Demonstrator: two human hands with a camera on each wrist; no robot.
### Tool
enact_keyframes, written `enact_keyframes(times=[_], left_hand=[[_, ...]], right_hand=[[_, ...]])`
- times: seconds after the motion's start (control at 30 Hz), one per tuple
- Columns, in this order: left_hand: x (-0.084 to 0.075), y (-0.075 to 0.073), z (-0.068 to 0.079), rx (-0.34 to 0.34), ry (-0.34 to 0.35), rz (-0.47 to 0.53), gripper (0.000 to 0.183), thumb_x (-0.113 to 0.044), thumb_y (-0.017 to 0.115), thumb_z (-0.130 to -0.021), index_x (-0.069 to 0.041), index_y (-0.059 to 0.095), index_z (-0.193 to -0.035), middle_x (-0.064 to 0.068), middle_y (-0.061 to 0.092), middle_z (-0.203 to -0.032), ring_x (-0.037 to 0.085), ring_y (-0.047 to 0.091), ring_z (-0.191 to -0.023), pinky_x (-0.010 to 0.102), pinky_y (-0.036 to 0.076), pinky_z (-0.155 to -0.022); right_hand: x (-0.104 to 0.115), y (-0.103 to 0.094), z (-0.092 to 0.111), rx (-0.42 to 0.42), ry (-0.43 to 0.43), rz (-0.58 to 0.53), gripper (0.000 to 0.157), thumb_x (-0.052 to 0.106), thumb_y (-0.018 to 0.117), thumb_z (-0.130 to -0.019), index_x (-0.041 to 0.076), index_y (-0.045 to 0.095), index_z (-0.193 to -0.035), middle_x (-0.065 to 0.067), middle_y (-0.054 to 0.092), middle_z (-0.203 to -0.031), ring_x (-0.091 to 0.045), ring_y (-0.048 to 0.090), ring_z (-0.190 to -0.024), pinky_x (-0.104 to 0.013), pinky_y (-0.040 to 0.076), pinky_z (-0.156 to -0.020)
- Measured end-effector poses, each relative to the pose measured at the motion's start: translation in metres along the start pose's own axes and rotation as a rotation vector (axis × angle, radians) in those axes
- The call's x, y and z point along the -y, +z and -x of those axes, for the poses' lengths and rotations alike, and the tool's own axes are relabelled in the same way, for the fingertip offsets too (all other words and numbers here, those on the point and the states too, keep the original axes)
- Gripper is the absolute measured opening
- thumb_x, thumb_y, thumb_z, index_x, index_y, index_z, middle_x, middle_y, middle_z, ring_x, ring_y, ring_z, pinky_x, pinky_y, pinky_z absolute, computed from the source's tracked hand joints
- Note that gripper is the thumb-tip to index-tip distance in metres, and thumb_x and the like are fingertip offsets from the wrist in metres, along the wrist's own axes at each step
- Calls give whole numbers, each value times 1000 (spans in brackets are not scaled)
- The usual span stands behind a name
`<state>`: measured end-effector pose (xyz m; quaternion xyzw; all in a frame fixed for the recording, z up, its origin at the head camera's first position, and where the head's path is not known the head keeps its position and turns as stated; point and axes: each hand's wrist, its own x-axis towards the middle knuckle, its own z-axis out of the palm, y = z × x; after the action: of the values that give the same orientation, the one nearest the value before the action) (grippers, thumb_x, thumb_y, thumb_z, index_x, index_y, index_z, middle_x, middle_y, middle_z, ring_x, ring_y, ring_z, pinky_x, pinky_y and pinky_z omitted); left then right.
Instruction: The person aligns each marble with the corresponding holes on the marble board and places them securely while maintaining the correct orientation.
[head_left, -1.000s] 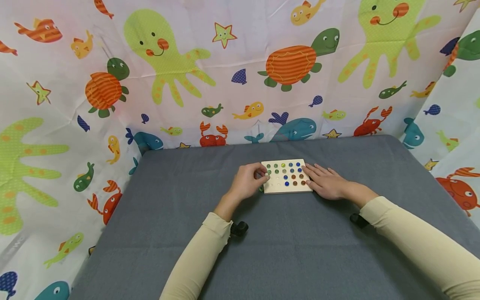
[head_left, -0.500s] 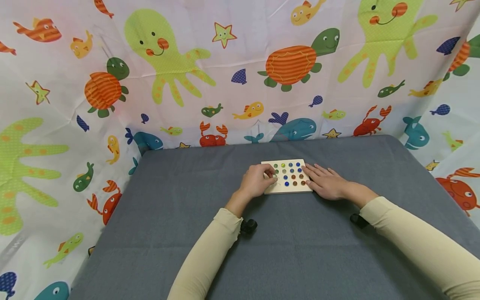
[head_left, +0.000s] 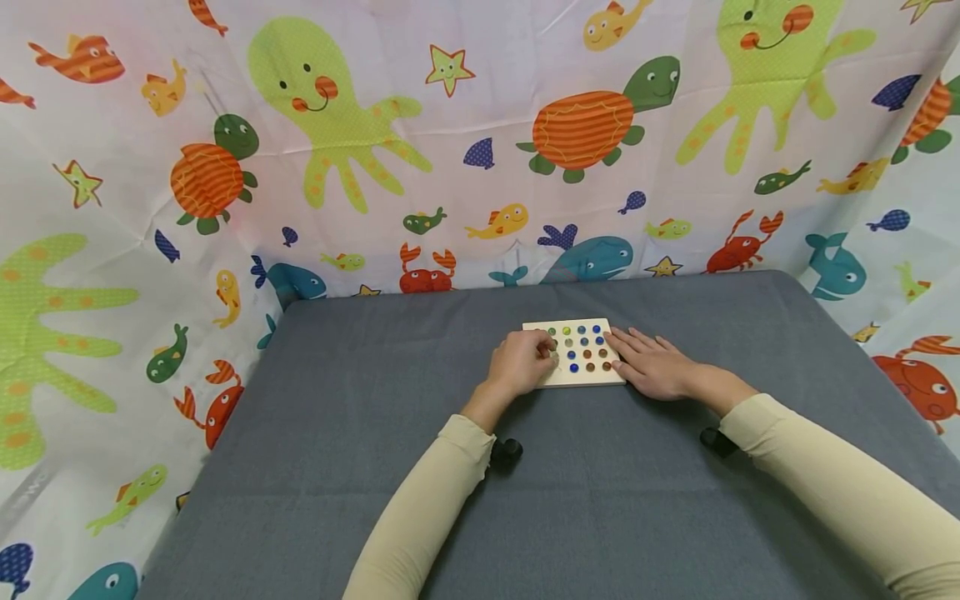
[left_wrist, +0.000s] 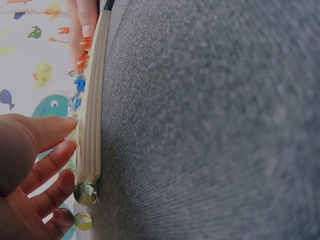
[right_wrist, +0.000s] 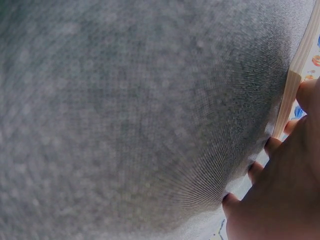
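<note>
A pale wooden board [head_left: 581,381] lies on the grey cloth, with rows of round dimples bearing glass marbles. Blue marbles [head_left: 573,367] and orange-brown marbles [head_left: 590,367] fill its right part, green and yellow ones the far left. My left hand [head_left: 517,362] is over the board's left part, thumb and forefinger bent together at a dimple, pinching a small marble mostly hidden by the fingertips. In the left wrist view its other fingers spread loosely. My right hand [head_left: 656,367] lies flat with fingers straight, thumb and fingertips resting against the board's right edge.
Beside the board's left end, in the left wrist view, sit a clear greenish marble [left_wrist: 86,193] and a yellow-green marble [left_wrist: 83,221]. Grey cloth [head_left: 600,500] covers the table. Behind and at the sides hangs a white curtain [head_left: 450,183] printed with sea animals.
My left hand has moved right from the board's left edge to over its left part, covering the leftmost dimples. The right hand and the board have stayed put.
</note>
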<state>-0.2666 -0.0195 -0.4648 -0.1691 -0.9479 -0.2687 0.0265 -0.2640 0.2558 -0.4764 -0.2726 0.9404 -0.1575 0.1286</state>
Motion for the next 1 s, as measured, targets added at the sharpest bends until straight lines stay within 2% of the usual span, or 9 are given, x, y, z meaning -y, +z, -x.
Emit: enact_keyframes(times=[0.2,0.43,0.6,0.83,1.0], left_hand=[[-4,2,0,2,-10,-16,12,-25,74,-94,-22,76,-106,-12,69,-90,9,64,-82,34,51,-74],[-4,3,-1,3,0,-39,15,-25,74,-95,-21,78,-109,-11,71,-91,8,64,-82,33,52,-75],[-3,1,-1,5,17,-42,16,-24,73,-95,-21,77,-110,-11,70,-92,8,64,-82,31,51,-73],[0,-15,6,1,44,-17,19,-23,74,-94,-19,76,-113,-10,71,-97,10,64,-83,33,51,-74],[7,-30,12,-17,66,22,19,-26,73,-96,-16,75,-112,-9,71,-97,10,61,-78,34,50,-71]], right_hand=[[4,-2,2,-19,-20,-19,68,48,33,-110,9,21,-164,-18,17,-169,-48,13,-153,-74,9,-114],[2,0,0,12,19,-1,67,47,32,-111,10,17,-165,-15,13,-171,-43,9,-155,-71,7,-116],[-2,1,-3,13,17,3,67,47,32,-111,10,16,-165,-15,13,-171,-44,9,-155,-72,7,-116],[6,-5,4,-15,-38,-30,67,47,35,-110,8,22,-163,-19,18,-168,-50,14,-152,-76,9,-112],[5,-5,4,12,-8,-16,68,49,32,-110,11,17,-165,-17,14,-170,-47,11,-154,-73,8,-114]])
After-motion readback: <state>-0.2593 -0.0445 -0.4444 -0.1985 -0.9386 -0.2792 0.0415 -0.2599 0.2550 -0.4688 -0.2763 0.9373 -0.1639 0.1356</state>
